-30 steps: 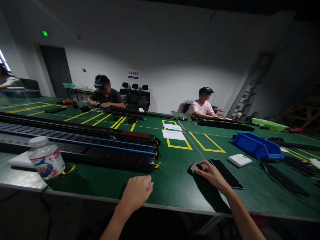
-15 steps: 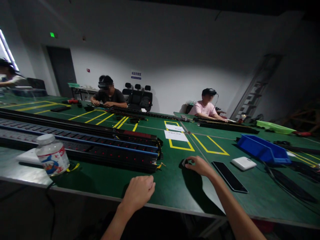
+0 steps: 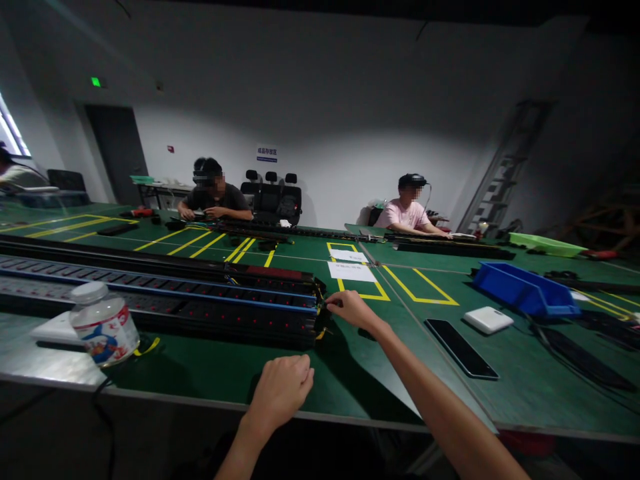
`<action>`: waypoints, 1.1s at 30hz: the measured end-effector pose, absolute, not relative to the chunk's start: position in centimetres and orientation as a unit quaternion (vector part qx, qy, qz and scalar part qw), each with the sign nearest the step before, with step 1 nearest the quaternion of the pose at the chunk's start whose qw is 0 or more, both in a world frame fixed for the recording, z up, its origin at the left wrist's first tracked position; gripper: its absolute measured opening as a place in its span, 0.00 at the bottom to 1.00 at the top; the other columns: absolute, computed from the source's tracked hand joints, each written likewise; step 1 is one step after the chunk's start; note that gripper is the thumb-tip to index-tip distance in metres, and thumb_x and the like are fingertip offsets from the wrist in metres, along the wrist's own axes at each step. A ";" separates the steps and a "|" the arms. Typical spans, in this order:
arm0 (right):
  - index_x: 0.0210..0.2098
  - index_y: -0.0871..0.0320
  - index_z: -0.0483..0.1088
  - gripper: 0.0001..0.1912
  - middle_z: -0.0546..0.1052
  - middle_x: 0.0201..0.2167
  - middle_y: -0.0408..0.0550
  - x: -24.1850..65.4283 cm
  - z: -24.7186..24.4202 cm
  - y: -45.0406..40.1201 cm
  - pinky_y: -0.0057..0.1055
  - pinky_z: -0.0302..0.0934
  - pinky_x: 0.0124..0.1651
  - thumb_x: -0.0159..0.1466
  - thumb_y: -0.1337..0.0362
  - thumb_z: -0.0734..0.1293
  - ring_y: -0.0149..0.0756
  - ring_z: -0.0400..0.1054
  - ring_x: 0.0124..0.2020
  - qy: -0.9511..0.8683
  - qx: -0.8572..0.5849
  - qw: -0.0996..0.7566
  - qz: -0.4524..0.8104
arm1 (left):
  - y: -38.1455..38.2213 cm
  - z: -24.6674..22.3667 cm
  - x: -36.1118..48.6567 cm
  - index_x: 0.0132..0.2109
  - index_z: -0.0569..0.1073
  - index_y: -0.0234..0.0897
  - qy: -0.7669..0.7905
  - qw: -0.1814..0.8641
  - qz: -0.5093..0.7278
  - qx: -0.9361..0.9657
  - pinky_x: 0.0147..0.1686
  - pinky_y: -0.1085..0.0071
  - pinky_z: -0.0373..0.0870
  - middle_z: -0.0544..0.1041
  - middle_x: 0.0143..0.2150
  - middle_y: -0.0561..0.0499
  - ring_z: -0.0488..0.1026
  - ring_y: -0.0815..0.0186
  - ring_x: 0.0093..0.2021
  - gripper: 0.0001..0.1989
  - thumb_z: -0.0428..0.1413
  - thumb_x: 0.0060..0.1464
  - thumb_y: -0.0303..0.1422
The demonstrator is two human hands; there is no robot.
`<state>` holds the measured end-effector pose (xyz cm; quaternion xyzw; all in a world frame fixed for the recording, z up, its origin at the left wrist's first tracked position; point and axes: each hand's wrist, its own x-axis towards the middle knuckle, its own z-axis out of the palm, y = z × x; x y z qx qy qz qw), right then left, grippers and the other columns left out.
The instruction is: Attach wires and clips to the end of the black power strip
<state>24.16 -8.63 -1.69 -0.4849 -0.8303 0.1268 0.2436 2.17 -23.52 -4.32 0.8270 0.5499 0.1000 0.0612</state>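
Note:
My right hand [image 3: 353,310] reaches to the near right end of a long black strip assembly [image 3: 260,323] with rows of red dots and blue edging. Its thumb and fingers are pinched together beside the thin yellow and dark wires [image 3: 321,333] at that end. What lies between the fingertips is too small to make out. Close to the table's front edge, my left hand [image 3: 285,387] rests with its fingers curled in, and nothing shows in it. A small dark item [image 3: 369,333] lies partly behind my right wrist.
Left stands a clear jar [image 3: 103,327] by a white box [image 3: 57,330]. Right lie a phone [image 3: 461,348], a white device [image 3: 489,320], a blue bin [image 3: 525,290] and black cables [image 3: 585,360]. Paper labels [image 3: 351,271] lie mid-table. Co-workers [image 3: 406,212] sit across the green table [image 3: 400,373].
My right hand has moved left and away from me, from a small greyish thing at the tabletop to the wired end of the strip. My left hand has stayed nearly in place.

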 end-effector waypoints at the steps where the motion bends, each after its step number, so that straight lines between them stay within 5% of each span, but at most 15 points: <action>1: 0.41 0.57 0.81 0.13 0.83 0.37 0.48 25.0 -1.9 -8.8 0.31 0.64 0.40 0.61 0.65 0.66 0.41 0.75 0.36 -0.822 -0.495 0.251 0.129 | -23.5 -4.4 2.2 0.36 0.70 0.40 0.548 0.060 0.103 0.828 0.32 0.70 0.60 0.78 0.34 0.51 0.75 0.62 0.35 0.10 0.46 0.65 0.35; 11: 0.41 0.62 0.80 0.19 0.83 0.34 0.54 34.2 -4.2 -13.1 0.33 0.66 0.36 0.59 0.56 0.65 0.45 0.77 0.34 -0.705 -0.609 0.332 0.150 | -23.2 -5.0 2.3 0.35 0.69 0.40 0.552 0.059 0.106 0.825 0.31 0.70 0.58 0.77 0.33 0.51 0.75 0.63 0.35 0.11 0.46 0.65 0.35; 19: 0.35 0.59 0.80 0.18 0.82 0.32 0.54 36.9 -6.5 -16.5 0.33 0.64 0.34 0.63 0.54 0.62 0.45 0.77 0.34 -0.698 -0.645 0.295 0.096 | -23.2 -5.0 2.2 0.33 0.67 0.40 0.549 0.060 0.115 0.825 0.29 0.70 0.53 0.76 0.32 0.53 0.74 0.64 0.32 0.12 0.46 0.65 0.34; 26: 0.42 0.56 0.79 0.15 0.82 0.40 0.51 29.7 -2.4 -11.8 0.30 0.64 0.42 0.65 0.62 0.61 0.41 0.76 0.41 -0.773 -0.558 0.294 0.061 | -23.1 -4.8 2.2 0.33 0.68 0.39 0.555 0.063 0.109 0.823 0.28 0.69 0.50 0.76 0.31 0.52 0.73 0.65 0.31 0.12 0.46 0.65 0.35; 33: 0.49 0.57 0.76 0.16 0.80 0.43 0.56 19.3 0.7 -5.5 0.33 0.64 0.47 0.68 0.59 0.61 0.45 0.74 0.46 -0.810 -0.562 0.166 0.010 | -23.2 -4.7 2.3 0.34 0.68 0.40 0.563 0.061 0.099 0.818 0.29 0.69 0.51 0.76 0.31 0.52 0.74 0.64 0.33 0.11 0.47 0.65 0.35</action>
